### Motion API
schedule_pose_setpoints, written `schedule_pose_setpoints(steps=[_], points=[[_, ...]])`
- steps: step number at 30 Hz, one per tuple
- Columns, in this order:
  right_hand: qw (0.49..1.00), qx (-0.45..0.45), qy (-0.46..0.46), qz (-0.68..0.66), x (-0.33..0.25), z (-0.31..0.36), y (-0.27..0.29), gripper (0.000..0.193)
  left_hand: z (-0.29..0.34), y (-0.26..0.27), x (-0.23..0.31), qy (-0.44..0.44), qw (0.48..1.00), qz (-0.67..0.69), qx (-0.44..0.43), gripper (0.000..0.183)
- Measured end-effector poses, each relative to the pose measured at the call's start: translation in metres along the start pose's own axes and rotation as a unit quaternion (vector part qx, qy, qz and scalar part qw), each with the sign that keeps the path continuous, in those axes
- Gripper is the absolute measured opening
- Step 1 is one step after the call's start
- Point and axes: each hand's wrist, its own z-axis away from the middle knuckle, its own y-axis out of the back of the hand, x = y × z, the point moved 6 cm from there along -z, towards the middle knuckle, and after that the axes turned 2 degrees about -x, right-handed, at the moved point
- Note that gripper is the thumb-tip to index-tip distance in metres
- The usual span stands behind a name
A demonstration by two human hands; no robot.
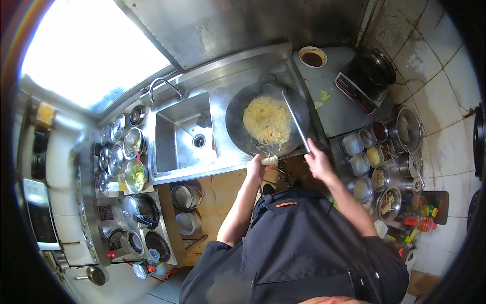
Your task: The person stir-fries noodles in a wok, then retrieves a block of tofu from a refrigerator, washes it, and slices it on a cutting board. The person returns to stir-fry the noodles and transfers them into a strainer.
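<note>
A dark wok point(236, 133) stands at the right end of the steel counter, holding a mass of pale yellow noodles point(267, 120) with small reddish bits and faint steam. At the near rim, my left hand point(256, 169) is closed around the wok's pale, wrapped-looking handle point(270, 160). My right hand point(318, 161) grips the lower end of a long-handled metal cooking utensil point(297, 120). Its shaft slants across the wok's right side toward the far rim, and I cannot make out the shape of its head.
A steel sink point(183, 137) with a faucet point(167, 87) lies left of the wok. Right are a bowl of dark sauce point(313, 58), an electric cooktop point(356, 91) and several ingredient containers point(360, 164). Lidded pots point(116, 159) and a bowl of greens point(135, 176) line the left counter.
</note>
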Motion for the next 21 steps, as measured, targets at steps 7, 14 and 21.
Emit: schedule_pose_setpoints(steps=[7, 14, 21], points=[[0.868, -0.065, 0.17, 0.461, -0.018, 0.002, 0.033, 0.065, 0.024, -0.014, 0.02, 0.035, 0.999, -0.006, 0.013, 0.017], [0.977, -0.032, 0.001, 0.212, -0.033, 0.04, 0.057, 0.071, 0.026, -0.012, 0.014, 0.04, 0.998, 0.007, 0.053, 0.02], [0.967, -0.163, -0.157, 0.121, -0.036, 0.096, 0.078, 0.071, 0.029, -0.013, 0.025, 0.018, 0.997, -0.024, 0.073, 0.019]])
